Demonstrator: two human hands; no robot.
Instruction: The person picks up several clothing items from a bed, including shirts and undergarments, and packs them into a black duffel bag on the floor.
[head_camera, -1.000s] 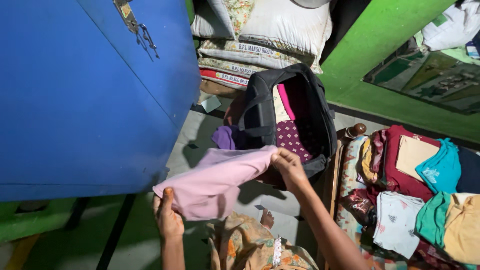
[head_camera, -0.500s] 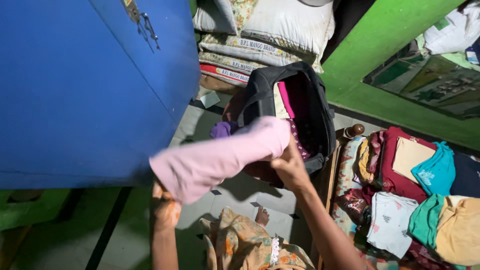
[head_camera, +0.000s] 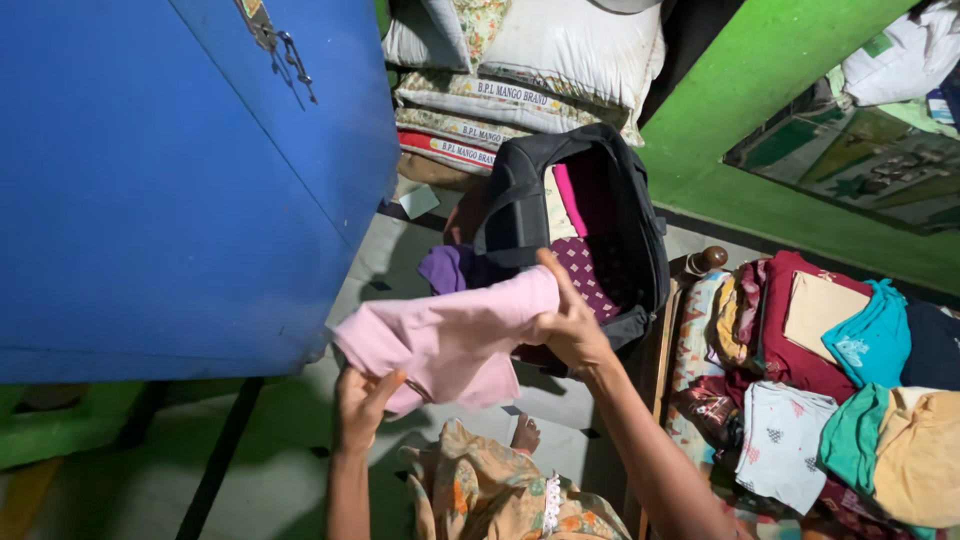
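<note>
Hands (head_camera: 470, 365) on pink cloth (head_camera: 445, 340), before open black bag (head_camera: 600, 215), beside blue cabinet (head_camera: 170, 190).

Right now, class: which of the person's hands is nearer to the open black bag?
Right. The right hand grips the pink cloth just in front of the black bag; the left hand holds the cloth's lower edge, farther away.
</note>
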